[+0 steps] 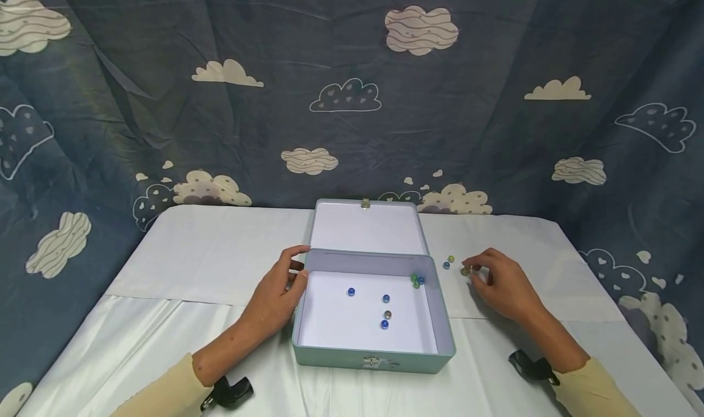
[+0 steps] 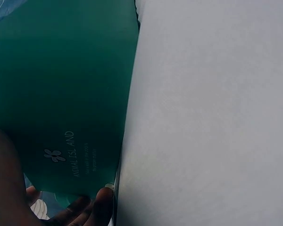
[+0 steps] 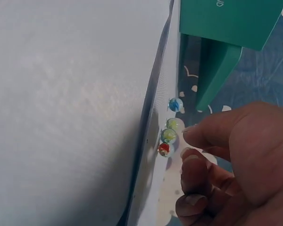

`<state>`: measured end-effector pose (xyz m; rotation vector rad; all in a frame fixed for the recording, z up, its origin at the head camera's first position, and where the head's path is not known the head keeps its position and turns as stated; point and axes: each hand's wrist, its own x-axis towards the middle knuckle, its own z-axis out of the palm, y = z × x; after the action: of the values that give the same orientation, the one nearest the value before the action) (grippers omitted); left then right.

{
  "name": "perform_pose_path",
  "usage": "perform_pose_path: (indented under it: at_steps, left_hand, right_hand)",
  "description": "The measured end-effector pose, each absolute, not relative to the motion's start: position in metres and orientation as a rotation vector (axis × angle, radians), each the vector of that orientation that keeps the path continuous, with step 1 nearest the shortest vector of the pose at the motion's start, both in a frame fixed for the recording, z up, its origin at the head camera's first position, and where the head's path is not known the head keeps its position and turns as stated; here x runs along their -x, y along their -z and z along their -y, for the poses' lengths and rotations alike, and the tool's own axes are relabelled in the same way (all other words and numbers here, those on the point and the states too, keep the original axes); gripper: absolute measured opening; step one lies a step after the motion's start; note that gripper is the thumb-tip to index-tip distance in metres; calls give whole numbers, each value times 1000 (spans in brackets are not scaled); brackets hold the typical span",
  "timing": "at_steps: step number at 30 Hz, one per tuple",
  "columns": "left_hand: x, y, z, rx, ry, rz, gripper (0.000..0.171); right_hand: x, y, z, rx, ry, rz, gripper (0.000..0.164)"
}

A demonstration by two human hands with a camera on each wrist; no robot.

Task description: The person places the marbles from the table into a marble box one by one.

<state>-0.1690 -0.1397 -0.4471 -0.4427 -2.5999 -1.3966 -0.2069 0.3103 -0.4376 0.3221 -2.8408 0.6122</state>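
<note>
A green tin box [image 1: 330,357] stands with its hinged lid [image 1: 368,230] laid back; its outer wall with white lettering [image 2: 70,155] fills much of the left wrist view. My left hand [image 1: 275,298] rests against the left wall, fingertips at the back left corner. Inside lie several marbles, among them a blue marble [image 1: 351,291] and a brownish one [image 1: 387,314]. Right of the box, my right hand [image 1: 503,282] reaches down beside loose marbles. The right wrist view shows a blue marble [image 3: 175,104], two yellow-green marbles [image 3: 168,135] and a red-and-clear marble [image 3: 164,149], with thumb and fingertips slightly apart beside them.
White cloth [image 1: 220,252] covers the table. Behind it hangs a dark blue curtain with cloud patterns [image 1: 352,38]. Green marbles [image 1: 415,280] cluster with a blue one in the box's back right corner. A metal clasp [image 1: 372,362] sits on the front wall.
</note>
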Motion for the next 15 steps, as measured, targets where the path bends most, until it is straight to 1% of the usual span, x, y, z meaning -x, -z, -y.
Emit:
perform_pose_path:
  at_steps: [15]
  left_hand:
    - [170,449,140,446,1397,2596,47]
  right_hand:
    - [206,443,-311,-351,-568,2891,26]
